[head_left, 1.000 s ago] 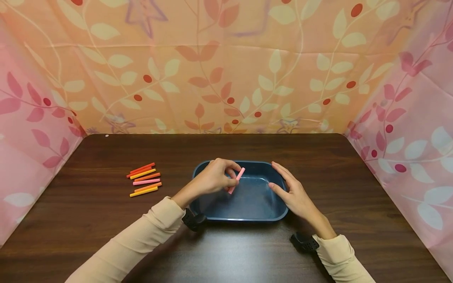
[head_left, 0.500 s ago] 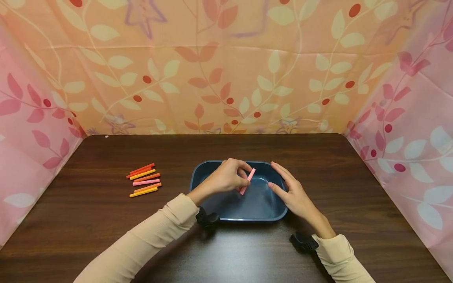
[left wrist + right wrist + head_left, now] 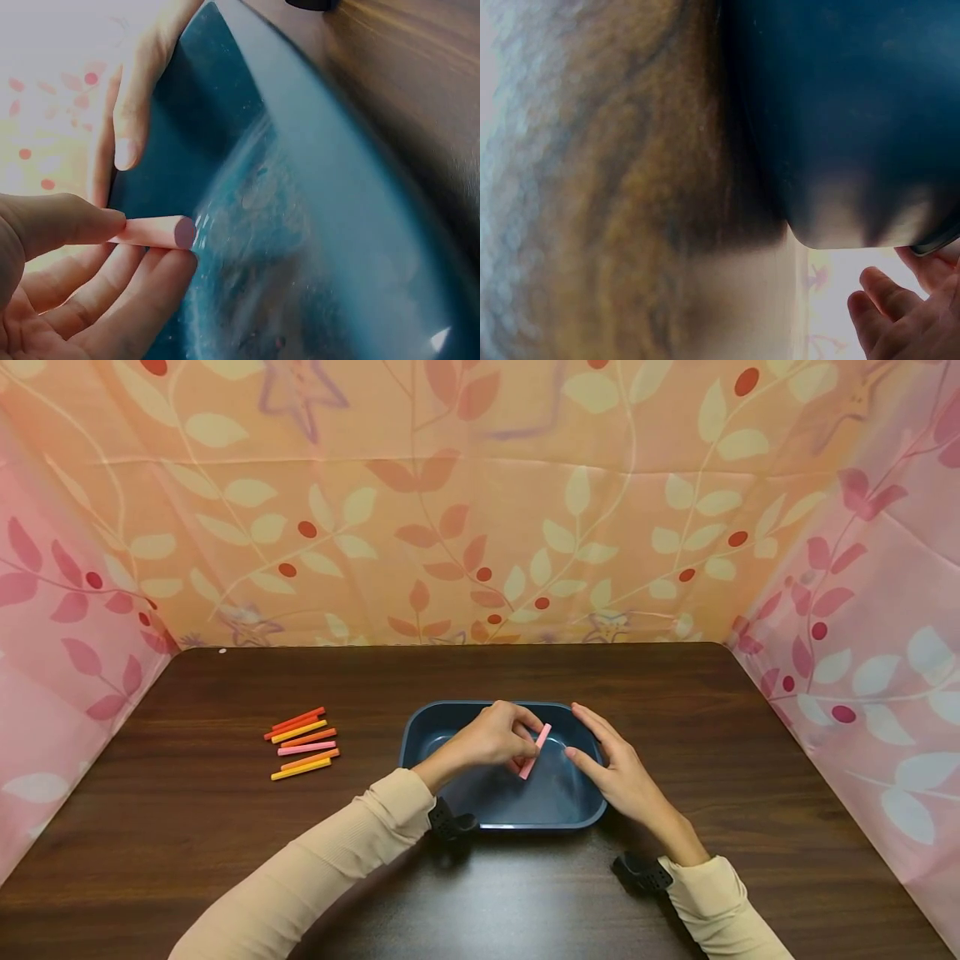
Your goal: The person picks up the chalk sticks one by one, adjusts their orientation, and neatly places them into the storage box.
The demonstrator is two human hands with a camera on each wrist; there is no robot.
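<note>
Pink matte cylindrical stick [image 3: 157,232] slants over the dark-blue, rounded rectangular tray [image 3: 540,803]; we pinch it between thumb and fingers of our left hand [image 3: 497,737], probably to leave its lower end free. Our right hand [image 3: 621,777] rests at the tray's right rim, fingers extended, clasping nothing, seemingly steadying it on the dark wood-grain bench [image 3: 495,902].

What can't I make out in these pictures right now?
Head view: part of the tray, hidden by the left hand.
Head view: left sleeve, cut off by bottom edge.
Left wrist view: far end of the pink stick, hidden by that hand.
Right wrist view: table, blurred.
</note>
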